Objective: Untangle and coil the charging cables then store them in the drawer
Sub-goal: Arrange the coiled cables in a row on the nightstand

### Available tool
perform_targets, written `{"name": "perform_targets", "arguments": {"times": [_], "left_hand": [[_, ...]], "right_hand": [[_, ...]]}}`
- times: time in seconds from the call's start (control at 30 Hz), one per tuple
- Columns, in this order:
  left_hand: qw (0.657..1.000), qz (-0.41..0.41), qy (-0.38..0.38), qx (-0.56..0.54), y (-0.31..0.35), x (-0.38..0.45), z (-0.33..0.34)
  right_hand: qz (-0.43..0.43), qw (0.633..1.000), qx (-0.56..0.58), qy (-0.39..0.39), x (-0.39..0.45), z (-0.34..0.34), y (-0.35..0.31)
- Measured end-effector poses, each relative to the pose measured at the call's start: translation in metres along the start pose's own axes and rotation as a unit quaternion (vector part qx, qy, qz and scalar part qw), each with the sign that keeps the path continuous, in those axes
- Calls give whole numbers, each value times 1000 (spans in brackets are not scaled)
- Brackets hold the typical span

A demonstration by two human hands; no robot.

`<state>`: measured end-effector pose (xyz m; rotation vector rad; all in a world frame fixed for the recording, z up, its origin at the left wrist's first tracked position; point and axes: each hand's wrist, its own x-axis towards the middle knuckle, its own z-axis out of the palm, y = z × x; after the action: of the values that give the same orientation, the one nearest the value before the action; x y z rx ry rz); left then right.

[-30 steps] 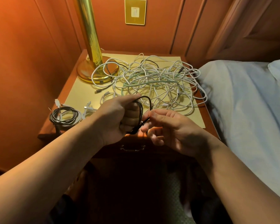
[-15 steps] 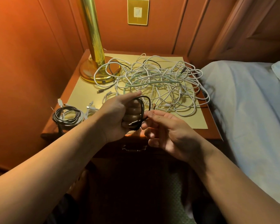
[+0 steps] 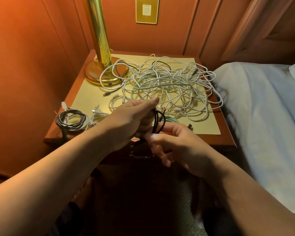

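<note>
My left hand (image 3: 131, 120) is holding a small black cable (image 3: 157, 122) that is wound in loops. The fingers of this hand are closed around the loops, and my thumb is sticking out over the top. My right hand (image 3: 175, 147) is touching the bottom of the same loops. Its thumb and first finger are pinching the black cable there, and the other fingers are curling loosely below. Both hands are hanging over the front edge of the surface (image 3: 89, 99).

Just behind my hands, a big tangle (image 3: 169, 86) of white and green cables is lying on the surface. It is spreading from the middle to the right edge. One white loop from it is lying on the lamp (image 3: 99, 48) base. The gold lamp is standing at the back left corner.

At the front left corner, a black coil (image 3: 66, 120) is lying on the surface. A white coil (image 3: 99, 116) is lying just beside it, partly hidden by my left arm. A small dark plug (image 3: 190, 126) is lying near the front edge, just right of my right hand.

The drawer (image 3: 141, 155) is below my hands, in the dark front of the stand. I am seeing its metal handle, and it is looking shut. A bed (image 3: 262, 108) with a pale sheet is standing to the right. A gold wall plate (image 3: 146, 10) is sitting on the wall behind.
</note>
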<state>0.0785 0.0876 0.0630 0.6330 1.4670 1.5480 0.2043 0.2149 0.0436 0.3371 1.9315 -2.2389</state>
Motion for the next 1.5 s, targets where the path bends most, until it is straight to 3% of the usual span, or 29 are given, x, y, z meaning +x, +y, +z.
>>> {"name": "perform_targets", "arguments": {"times": [0.13, 0.33, 0.57, 0.67, 0.77, 0.9, 0.93, 1.0, 1.2, 1.27, 1.4, 1.5], "left_hand": [[999, -9, 4, 35, -3, 1, 4], [1000, 11, 10, 22, 4, 2, 13], [999, 14, -21, 42, 14, 1, 11], [996, -20, -46, 80, 18, -3, 12], [987, -120, -14, 110, 16, -5, 20], [967, -218, -36, 124, 17, -8, 31], [967, -221, -46, 120, 20, -8, 32], [973, -203, -37, 104, 26, -7, 29], [990, -87, 43, 101, 26, 11, 17], [989, -60, 37, 127, 20, 15, 21], [984, -15, 1, 177, 9, 19, 31], [961, 34, 19, 275, 8, 17, 34]], "right_hand": [[25, 998, -46, 26, -2, 2, -2], [50, 995, 85, 27, -4, 5, -8], [79, 995, -50, 17, -10, 8, -14], [105, 980, -160, 53, -7, 1, -10], [136, 959, -245, 26, -7, 5, -9], [76, 955, -286, -37, -13, 10, -5], [108, 959, -259, -39, -10, 6, -3], [154, 958, -243, -19, -6, 2, -7], [94, 969, -226, 28, -14, -18, -11], [85, 962, -255, 56, -17, -23, -14], [-21, 962, -225, 152, -22, -29, -17], [-47, 954, -232, 185, -22, -29, -16]]}}
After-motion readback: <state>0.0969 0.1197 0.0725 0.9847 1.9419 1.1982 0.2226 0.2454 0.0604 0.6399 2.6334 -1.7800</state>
